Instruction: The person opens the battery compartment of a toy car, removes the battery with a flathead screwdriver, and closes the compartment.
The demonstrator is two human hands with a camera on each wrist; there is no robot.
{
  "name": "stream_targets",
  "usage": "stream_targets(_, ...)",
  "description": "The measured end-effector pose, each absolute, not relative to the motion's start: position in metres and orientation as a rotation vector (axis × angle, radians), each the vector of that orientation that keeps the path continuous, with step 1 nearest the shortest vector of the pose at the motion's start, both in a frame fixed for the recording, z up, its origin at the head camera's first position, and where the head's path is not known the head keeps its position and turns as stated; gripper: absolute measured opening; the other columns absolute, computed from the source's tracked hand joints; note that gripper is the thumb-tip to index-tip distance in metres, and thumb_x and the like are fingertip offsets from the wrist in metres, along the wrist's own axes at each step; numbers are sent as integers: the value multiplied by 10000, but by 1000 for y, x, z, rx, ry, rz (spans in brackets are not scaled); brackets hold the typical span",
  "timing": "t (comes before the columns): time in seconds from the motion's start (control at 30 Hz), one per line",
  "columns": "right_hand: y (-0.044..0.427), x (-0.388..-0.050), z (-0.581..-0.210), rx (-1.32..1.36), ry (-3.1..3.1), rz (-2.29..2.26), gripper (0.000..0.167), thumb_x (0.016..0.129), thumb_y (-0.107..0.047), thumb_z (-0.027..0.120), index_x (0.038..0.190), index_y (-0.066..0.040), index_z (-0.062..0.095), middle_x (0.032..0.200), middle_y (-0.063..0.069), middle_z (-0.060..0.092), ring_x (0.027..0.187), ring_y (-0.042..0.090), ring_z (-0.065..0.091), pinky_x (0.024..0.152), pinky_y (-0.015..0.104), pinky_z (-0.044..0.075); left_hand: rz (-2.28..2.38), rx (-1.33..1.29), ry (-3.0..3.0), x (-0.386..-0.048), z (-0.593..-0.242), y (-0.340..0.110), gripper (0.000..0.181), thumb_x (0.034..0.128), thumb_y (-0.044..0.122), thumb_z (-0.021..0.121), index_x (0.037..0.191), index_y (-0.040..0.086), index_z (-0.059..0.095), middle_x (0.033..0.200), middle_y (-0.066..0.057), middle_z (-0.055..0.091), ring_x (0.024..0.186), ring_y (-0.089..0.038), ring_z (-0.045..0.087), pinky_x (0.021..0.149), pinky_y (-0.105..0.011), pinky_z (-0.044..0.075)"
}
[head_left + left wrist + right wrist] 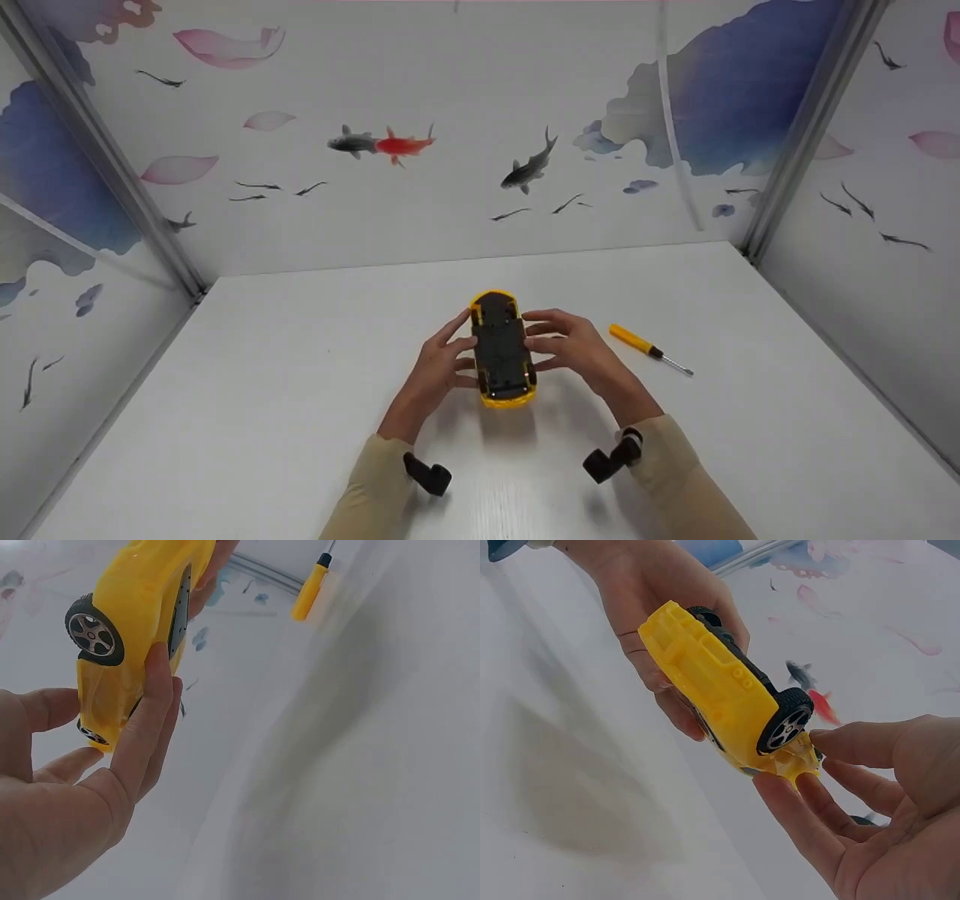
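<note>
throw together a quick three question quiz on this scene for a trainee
1. True or false: the toy car is turned bottom side towards the head camera.
2. Where is the screwdriver? A) inside the toy car B) on the table C) under the toy car
3. Fill in: of the person's two hands, the screwdriver lies nearer the ____.

Key: 1 true; 2 B; 3 right hand.

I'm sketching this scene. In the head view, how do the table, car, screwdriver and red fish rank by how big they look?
1. table
2. car
3. screwdriver and red fish: too alike in area to rank, though the screwdriver looks longer
</note>
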State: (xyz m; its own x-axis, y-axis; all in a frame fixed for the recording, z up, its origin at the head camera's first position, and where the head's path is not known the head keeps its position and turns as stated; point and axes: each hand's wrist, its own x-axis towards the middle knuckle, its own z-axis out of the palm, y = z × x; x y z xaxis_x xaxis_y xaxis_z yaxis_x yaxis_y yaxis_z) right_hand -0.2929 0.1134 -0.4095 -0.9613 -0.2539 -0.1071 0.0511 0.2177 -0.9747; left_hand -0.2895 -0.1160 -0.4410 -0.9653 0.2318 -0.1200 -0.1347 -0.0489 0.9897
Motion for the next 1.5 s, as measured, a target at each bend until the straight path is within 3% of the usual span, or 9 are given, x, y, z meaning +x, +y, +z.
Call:
stream_targets(0.4, 111, -292, -417, -225, 2341, -1748, 399, 973, -159, 655, 1367, -112, 608, 1400, 189, 572, 1204, 336, 632, 878, 417, 610, 2039, 95, 1970, -291, -449, -119, 635, 1020, 240, 516, 1599, 275, 258, 1515, -222, 457, 1158, -336, 658, 844, -460, 615)
stream_targets(0.6, 111, -294, -423, -265, 2354, -1683, 407, 976, -183, 655, 1376, -126, 603, 1430, 175, 551, 1213, 334, 640, 875, 394, 611, 1941, 132, 2018, -291, -451, -119, 619, 1027, 222, 488, 1599, 266, 254, 1453, -229, 527, 1109, -301, 672, 835, -432, 618)
stream_targets(1.17, 106, -298, -438, -265, 2406, -1570, 404, 954, -128, 677, 1354, -131, 626, 1456, 166, 524, 1068, 277, 701, 870, 391, 612, 1827, 186, 2065, -292, -463, -120, 623, 1034, 172, 460, 1604, 213, 211, 1464, -221, 526, 1162, -316, 662, 896, -426, 595)
stream_targets(1.5, 104, -298, -444, -243, 2412, -1521, 422, 951, -113, 677, 1366, -157, 615, 1448, 148, 532, 1089, 256, 692, 908, 393, 598, 1775, 162, 2089, -293, -468, -121, 617, 1036, 169, 464, 1601, 218, 220, 1468, -220, 526, 1147, -313, 667, 892, -400, 592)
